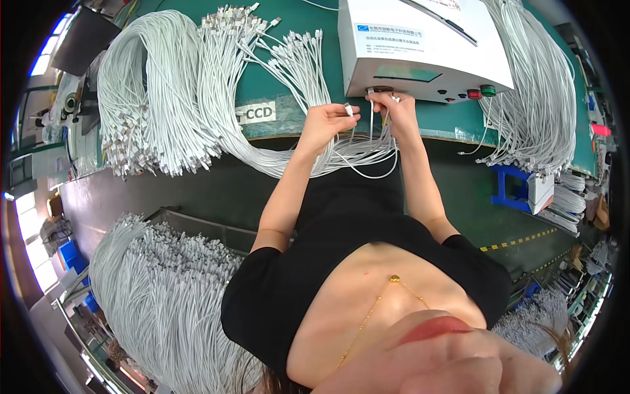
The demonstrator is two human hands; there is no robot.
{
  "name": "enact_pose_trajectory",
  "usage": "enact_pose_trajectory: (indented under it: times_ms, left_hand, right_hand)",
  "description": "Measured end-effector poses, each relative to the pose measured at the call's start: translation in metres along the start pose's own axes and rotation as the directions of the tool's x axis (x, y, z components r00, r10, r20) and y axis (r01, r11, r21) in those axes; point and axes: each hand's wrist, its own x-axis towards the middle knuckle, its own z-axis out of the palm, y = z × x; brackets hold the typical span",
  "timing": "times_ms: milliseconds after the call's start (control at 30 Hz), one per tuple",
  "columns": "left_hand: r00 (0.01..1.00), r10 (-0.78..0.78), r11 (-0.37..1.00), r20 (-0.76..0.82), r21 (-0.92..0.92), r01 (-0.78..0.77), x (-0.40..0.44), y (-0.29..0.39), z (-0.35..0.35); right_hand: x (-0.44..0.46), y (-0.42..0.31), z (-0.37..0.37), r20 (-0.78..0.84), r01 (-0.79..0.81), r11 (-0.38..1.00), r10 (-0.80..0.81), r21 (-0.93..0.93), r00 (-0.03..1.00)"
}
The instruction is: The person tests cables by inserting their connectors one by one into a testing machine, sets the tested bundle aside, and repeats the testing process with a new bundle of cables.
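Pinched between thumb and fingertips, a white plug [348, 109] sits in the left hand [328, 125], while the right hand [400, 115] closes on the end of a white cable [371, 121] right at the lower front edge of the white machine [472, 65]; whether that end is seated in a socket cannot be told, as the fingers cover it. Other cable ends show within the right hand's curled fingers. For a clean fit, it seems best to hold the connector by its housing, square to the machine, and press straight without rocking, keeping the loose strands from tugging. Beneath both hands, cables loop past the table edge. Green-topped, the table [259, 85] carries a CCD label [258, 113] near its edge, thick cable bundles [164, 79] to the left and another heap [535, 85] right of the machine. Below lie a dark green floor [446, 171], a blue stool [502, 187], yellow-and-black floor tape [518, 241], and, at lower left, a large mass of white cables [170, 295].
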Motion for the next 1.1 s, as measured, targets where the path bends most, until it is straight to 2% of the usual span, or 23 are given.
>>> enact_pose_trajectory:
  times_ms: [33,100,167,233,300,400,433,467,567,600,633,667,700,733,767,833,900,967,1033,1100]
  left_hand:
    - [1.000,0.001,1.000,-0.002,0.001,-0.001,-0.005,0.011,0.003]
    - [0.994,0.105,0.994,-0.004,-0.013,-0.105,-0.016,0.036,0.010]
    - [0.989,0.142,0.990,-0.037,0.018,-0.141,-0.019,0.044,0.011]
    - [0.982,0.138,0.979,-0.129,0.168,-0.116,-0.015,0.046,0.007]
    - [0.979,0.146,0.980,-0.144,0.155,-0.123,-0.010,0.041,0.005]
    - [0.987,0.108,0.988,-0.120,0.119,-0.093,-0.005,0.032,0.003]
    - [0.991,0.074,0.996,-0.113,0.047,-0.069,-0.003,0.028,0.004]
    - [0.994,0.040,0.999,-0.104,-0.026,-0.043,-0.002,0.024,0.006]
    - [0.999,0.014,0.998,-0.044,-0.055,-0.017,-0.002,0.016,0.010]
    - [0.998,0.042,0.999,-0.037,0.032,-0.041,-0.003,0.017,0.009]
    - [0.998,0.046,0.998,-0.040,0.035,-0.045,-0.002,0.020,0.007]
    - [0.930,0.337,0.819,-0.146,0.533,-0.213,-0.002,0.024,0.003]
    - [0.788,0.609,0.398,-0.086,0.893,-0.210,-0.004,0.029,-0.002]
    - [0.720,0.685,0.186,-0.108,0.982,-0.030,0.000,0.029,-0.015]
    - [0.664,0.742,0.031,-0.090,0.994,0.100,0.006,0.027,-0.031]
    - [0.790,0.462,0.307,-0.403,0.908,0.284,0.018,0.029,-0.043]
    - [0.779,0.548,0.211,-0.304,0.952,0.222,0.031,0.019,-0.032]
    - [0.800,0.514,0.220,-0.308,0.949,0.224,0.045,0.020,-0.018]
    - [0.813,0.401,0.413,-0.423,0.875,0.252,0.055,0.025,-0.012]
    - [0.810,0.383,0.416,-0.444,0.866,0.278,0.058,0.030,-0.010]
  right_hand:
    - [0.001,0.000,0.000,0.002,0.000,1.000,0.000,0.000,1.000]
    - [0.003,0.001,-0.006,0.010,-0.022,0.990,0.023,-0.138,1.000]
    - [0.004,-0.001,-0.009,0.018,-0.046,0.987,0.050,-0.156,0.999]
    - [0.002,-0.001,-0.004,0.028,-0.068,0.983,0.073,-0.172,0.997]
    - [-0.005,0.003,0.006,0.060,0.124,0.961,-0.113,-0.246,0.992]
    - [-0.018,0.001,0.008,0.138,0.097,0.956,-0.060,-0.276,0.989]
    - [-0.023,-0.001,0.010,0.179,0.084,0.953,-0.032,-0.292,0.983]
    - [-0.028,-0.004,0.014,0.173,0.040,0.974,-0.001,-0.224,0.985]
    - [-0.026,0.007,0.009,0.092,0.025,0.965,0.000,-0.263,0.996]
    - [-0.025,0.007,0.009,0.034,-0.003,0.973,0.011,-0.229,0.999]
    - [-0.021,0.009,0.006,0.039,0.000,0.974,0.009,-0.227,0.999]
    - [-0.016,0.012,0.001,-0.003,-0.041,0.988,0.041,-0.150,0.999]
    - [-0.013,0.014,-0.005,-0.043,-0.083,0.994,0.080,-0.070,0.996]
    - [-0.011,0.013,-0.007,-0.046,-0.109,0.993,0.107,-0.043,0.993]
    - [-0.010,0.013,-0.007,-0.039,-0.107,0.993,0.106,-0.046,0.994]
    - [-0.013,0.006,-0.001,-0.093,-0.047,0.997,0.041,-0.064,0.995]
    - [-0.009,0.002,0.002,-0.091,-0.072,0.996,0.066,-0.061,0.994]
    - [-0.004,0.004,0.000,-0.106,-0.072,0.995,0.064,-0.074,0.992]
    - [-0.003,0.005,0.000,-0.103,-0.069,0.995,0.061,-0.076,0.993]
    - [-0.005,0.004,-0.003,-0.111,-0.069,0.994,0.060,-0.079,0.992]
